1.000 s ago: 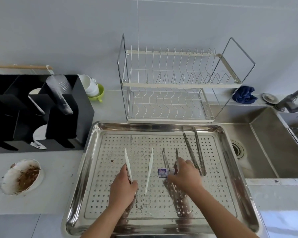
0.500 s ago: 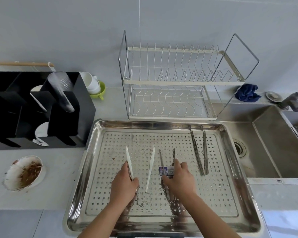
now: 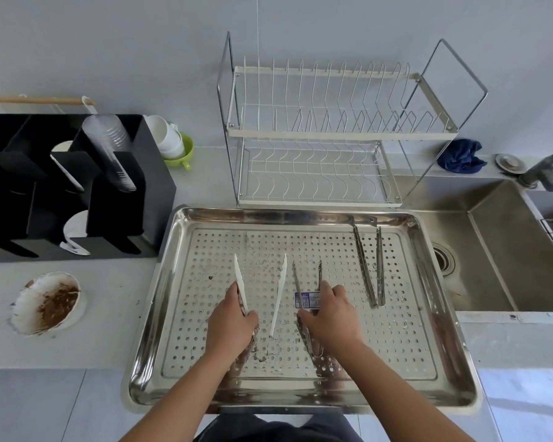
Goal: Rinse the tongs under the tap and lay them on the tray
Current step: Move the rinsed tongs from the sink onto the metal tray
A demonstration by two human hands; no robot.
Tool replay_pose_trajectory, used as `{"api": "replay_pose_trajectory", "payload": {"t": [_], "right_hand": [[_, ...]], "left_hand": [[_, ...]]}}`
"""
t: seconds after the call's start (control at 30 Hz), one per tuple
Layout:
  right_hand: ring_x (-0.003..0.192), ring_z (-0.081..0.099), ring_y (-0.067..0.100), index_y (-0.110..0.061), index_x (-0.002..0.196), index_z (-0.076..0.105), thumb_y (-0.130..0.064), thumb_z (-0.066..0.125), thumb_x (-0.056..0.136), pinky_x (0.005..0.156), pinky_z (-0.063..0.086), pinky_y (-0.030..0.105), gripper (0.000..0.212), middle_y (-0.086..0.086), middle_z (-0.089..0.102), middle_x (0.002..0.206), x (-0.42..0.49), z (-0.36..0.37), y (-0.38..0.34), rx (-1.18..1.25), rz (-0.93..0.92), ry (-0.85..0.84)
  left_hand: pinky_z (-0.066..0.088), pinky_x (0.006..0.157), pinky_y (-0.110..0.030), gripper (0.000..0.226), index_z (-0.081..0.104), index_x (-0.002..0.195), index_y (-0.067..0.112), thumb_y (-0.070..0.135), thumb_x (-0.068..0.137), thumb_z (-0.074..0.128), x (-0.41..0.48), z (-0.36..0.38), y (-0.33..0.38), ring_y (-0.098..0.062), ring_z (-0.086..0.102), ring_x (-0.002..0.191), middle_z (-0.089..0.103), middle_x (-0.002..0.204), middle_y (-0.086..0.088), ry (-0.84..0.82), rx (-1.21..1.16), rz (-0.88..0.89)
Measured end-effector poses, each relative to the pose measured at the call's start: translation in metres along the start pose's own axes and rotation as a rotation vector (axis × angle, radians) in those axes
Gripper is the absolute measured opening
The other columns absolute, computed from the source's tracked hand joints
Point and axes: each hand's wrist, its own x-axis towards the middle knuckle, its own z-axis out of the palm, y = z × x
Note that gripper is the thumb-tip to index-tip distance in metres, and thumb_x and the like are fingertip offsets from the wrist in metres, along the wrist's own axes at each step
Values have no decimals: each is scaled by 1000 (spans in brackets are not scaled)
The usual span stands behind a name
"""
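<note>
Far left on the pale grey surface (image 3: 115, 314) sat a shallow white dish smeared with brown residue (image 3: 47, 303), well apart from the work.

The wide perforated stainless-steel tray (image 3: 300, 215) filled the centre. Three pairs of tongs lay in it side by side, hinges near and tips far. That was probably so they drain through the holes.

The left hand (image 3: 232, 323) was curled round the left arm of the white plastic tongs (image 3: 281, 282), near their hinge. The tongs lay spread open on the tray floor, their right arm free just beside the hand.

The right hand (image 3: 329, 314) was closed over the steel tongs with a blue label (image 3: 296, 282). Its fingers covered their near half, and the tips showed beyond the hand. These tongs also rested on the tray.

Whether the hands were laying these pairs down or lifting them, I could not tell.

Further right, the plain steel tongs (image 3: 369, 266) lay untouched, apart from both hands. Droplets around them suggested they had been rinsed.

Far right were the steel sink (image 3: 508, 266) and grey tap (image 3: 548, 170), with no water visible.
</note>
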Motion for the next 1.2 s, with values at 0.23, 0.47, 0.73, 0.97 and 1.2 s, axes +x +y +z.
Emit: {"api": "replay_pose_trajectory", "payload": {"t": [0.23, 0.47, 0.73, 0.97, 1.2], "right_hand": [[85, 59, 24, -13, 129, 47, -53, 69, 85, 65, 45, 30, 63, 9, 53, 121, -4, -3, 0, 48, 25, -12], [95, 63, 28, -12, 128, 47, -56, 69, 86, 68, 48, 31, 65, 11, 53, 124, -7, -5, 1, 24, 40, -16], [83, 53, 23, -12, 127, 47, -55, 70, 86, 67, 43, 31, 63, 10, 53, 123, -13, -5, 1, 24, 40, -5], [100, 67, 27, -16, 140, 46, -65, 66, 86, 71, 54, 35, 76, 10, 54, 133, -9, -14, 13, 86, 66, 67], [114, 56, 28, -15, 136, 52, -43, 68, 92, 84, 53, 41, 54, 12, 53, 135, 16, -54, 57, 66, 154, 310]], "left_hand": [[59, 53, -31, 62, 38, 147, 20, 19, 92, 65, -1, -2, 1, -13, 69, 56, 69, 87, 3, -3, 14, 8], [61, 62, -37, 67, 33, 153, 20, 21, 93, 63, -5, -2, 1, -15, 70, 62, 71, 94, 2, -6, 3, 4], [62, 70, -42, 67, 33, 153, 18, 23, 94, 64, -6, -2, 1, -20, 71, 68, 71, 96, 0, -4, -2, 5], [58, 71, -37, 55, 43, 148, 20, 25, 96, 59, -11, -2, -5, -18, 67, 72, 68, 90, 0, 75, -53, 32], [46, 74, -25, 40, 59, 137, 19, 24, 97, 58, -16, -10, -28, -10, 58, 84, 62, 117, -1, 174, 131, 149]]}}
